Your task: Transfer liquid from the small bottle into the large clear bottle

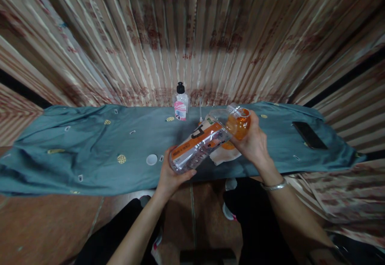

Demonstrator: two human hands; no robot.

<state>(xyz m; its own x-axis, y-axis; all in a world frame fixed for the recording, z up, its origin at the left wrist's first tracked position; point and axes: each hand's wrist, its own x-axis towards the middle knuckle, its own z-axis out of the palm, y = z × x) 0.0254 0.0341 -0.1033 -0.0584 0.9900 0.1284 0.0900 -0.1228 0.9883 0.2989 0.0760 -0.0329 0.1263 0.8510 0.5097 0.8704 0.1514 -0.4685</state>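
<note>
Holding a clear plastic bottle (198,144) with an orange label, the left hand (173,177) was just below the middle of the frame, its grip wrapped around the bottle's base end. So the bottle was lying at a slant, base toward the lower left and neck toward the upper right. Right of center, the right hand (255,140) had its grip closed around a see-through orange container (242,124), with a silver bracelet (274,186) on that wrist. The bottle's neck end overlapped the orange container, but honestly I couldn't tell if the two were touching.

Underneath them, a whitish piece with an orange patch (225,154) sat on the tabletop (96,144), which was covered in a teal cloth with little yellow prints; too hidden to say what that piece was. A squeeze bottle (180,104) with a black cap and pink label stood upright near the back edge, just above the frame's center. A small round white cap (152,159) lay to the left of the left hand, and a black phone (309,135) lay flat over at the right side of the frame. Striped curtains (168,36) filled the top.
</note>
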